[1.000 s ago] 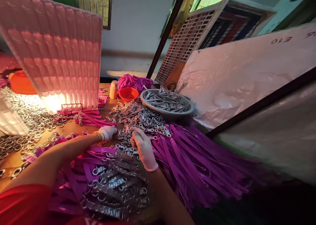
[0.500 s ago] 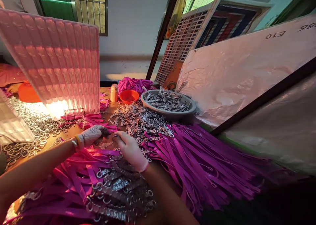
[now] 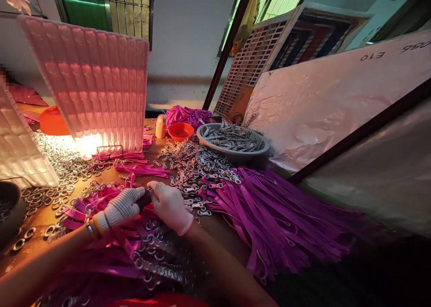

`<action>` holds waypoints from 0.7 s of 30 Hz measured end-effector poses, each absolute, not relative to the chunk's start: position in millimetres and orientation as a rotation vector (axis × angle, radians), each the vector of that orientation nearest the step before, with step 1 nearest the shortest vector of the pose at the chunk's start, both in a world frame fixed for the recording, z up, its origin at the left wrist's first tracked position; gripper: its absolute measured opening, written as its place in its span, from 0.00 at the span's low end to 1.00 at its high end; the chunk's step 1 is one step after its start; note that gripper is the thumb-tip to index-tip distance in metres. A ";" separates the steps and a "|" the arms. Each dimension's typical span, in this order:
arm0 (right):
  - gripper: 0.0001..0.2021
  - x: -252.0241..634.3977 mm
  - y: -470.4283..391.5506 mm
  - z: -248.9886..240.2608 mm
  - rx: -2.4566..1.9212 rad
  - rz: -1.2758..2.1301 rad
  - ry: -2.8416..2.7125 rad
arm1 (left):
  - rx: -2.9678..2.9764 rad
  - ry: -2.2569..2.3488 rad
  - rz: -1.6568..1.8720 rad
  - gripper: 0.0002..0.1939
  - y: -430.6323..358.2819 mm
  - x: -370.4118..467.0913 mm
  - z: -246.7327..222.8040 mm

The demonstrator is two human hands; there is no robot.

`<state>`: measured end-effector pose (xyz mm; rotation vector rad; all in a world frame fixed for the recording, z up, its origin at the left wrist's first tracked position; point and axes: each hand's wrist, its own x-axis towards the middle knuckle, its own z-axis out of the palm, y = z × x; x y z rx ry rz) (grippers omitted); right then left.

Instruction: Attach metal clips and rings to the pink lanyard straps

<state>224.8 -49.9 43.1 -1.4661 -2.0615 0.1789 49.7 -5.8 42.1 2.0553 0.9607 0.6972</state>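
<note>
My left hand [image 3: 121, 207], in a white dotted glove with a yellow cuff, is closed on a dark strap piece [image 3: 144, 200]. My right hand [image 3: 171, 207], in a plain white glove, pinches at the same piece's upper end; whatever small part lies between its fingertips is hidden. Both hands are close together, fingertips nearly touching. Below them spreads a heap of magenta straps [image 3: 111, 266], many with metal rings [image 3: 148, 248] on their ends. Magenta straps [image 3: 139, 169] also lie just beyond my hands.
Loose snap hooks [image 3: 191, 163] lie in front of a grey basin [image 3: 232, 151] full of hooks. Long magenta straps [image 3: 269, 217] fan out right. Metal rings [image 3: 50, 195] cover the left, by translucent ribbed panels [image 3: 90, 82]. An orange bowl [image 3: 181, 132] and a bottle [image 3: 160, 126] stand behind.
My view has swung slightly left. Both hands have drawn nearer to me, and the right fingertips have closed up to the left ones at the dark strap piece.
</note>
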 end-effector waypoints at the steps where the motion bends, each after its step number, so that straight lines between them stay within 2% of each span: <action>1: 0.12 224.6 -51.2 45.1 -1.451 0.199 -2.046 | 2.018 0.978 0.687 0.06 -7.3 47.9 41.8; 3: 0.13 225.0 -53.6 51.9 -1.428 0.265 -2.048 | 1.841 1.035 0.659 0.08 -11.5 44.5 44.6; 7: 0.24 225.5 -53.2 66.1 -1.531 0.388 -2.169 | 1.687 1.110 0.679 0.12 -20.3 40.1 52.1; 13: 0.13 214.0 -46.4 61.7 -1.666 0.170 -2.379 | 1.913 1.077 0.737 0.12 -18.6 31.2 37.7; 16: 0.13 206.8 -47.9 61.1 -1.656 0.020 -2.494 | 1.964 1.073 0.745 0.11 -16.1 26.8 28.6; 21: 0.15 201.9 -46.9 70.1 -1.614 -0.003 -2.573 | 2.184 1.061 0.632 0.13 -3.4 16.9 37.3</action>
